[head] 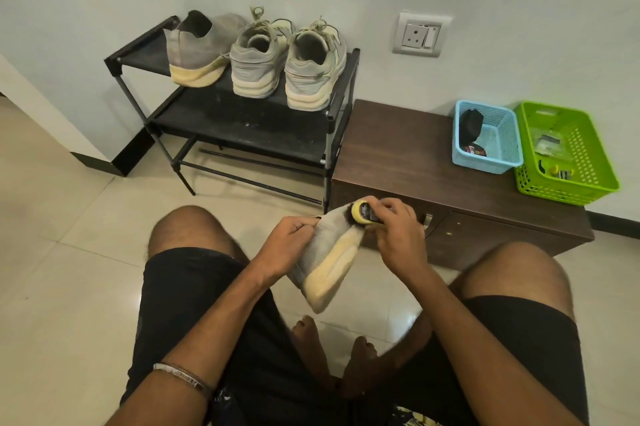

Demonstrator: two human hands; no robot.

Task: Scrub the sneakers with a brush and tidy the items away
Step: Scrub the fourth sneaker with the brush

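The right hand is pinching a brush between curled fingers and thumb, and the brush's dark bristles are pressing against the toe of a grey sneaker. The left hand is gripping that sneaker from the nine o'clock side, fingers curled around its knit upper, thumb on top. The sneaker is being held in the air between the person's knees, toe pointing to one o'clock, its pale yellow sole facing four o'clock and its heel hanging toward six. A metal bangle is sitting on the left forearm.

At eleven o'clock from the hands, a black rack is standing against the wall. On its top shelf, the matching sneaker is resting at the left, heel outward, and a laced pair is sitting just beside it to the right.

At two o'clock, a brown cabinet is standing beside the rack. On its top, a blue basket is holding a dark item, and a green basket touching its right side is holding small items too small to tell.
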